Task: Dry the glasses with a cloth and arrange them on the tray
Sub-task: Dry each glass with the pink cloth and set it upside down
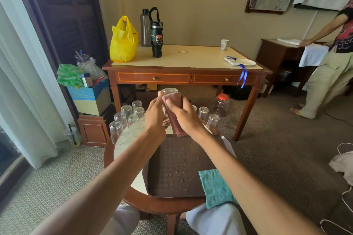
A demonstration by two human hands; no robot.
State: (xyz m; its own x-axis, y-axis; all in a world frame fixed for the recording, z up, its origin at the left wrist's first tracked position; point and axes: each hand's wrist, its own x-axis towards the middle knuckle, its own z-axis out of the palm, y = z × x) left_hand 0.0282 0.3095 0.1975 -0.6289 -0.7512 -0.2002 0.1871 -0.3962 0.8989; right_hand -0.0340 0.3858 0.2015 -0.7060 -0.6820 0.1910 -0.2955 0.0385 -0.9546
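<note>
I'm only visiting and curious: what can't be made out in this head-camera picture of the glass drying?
Head view: most of the clear drinking glass is covered by the pinkish-red waffle cloth, the left hand and the right hand; dryness unclear.
Head view: the far edge of the dark brown tray is behind both wrists.
Head view: the upturned clear glasses at right are partly behind the right hand; count unsure.
</note>
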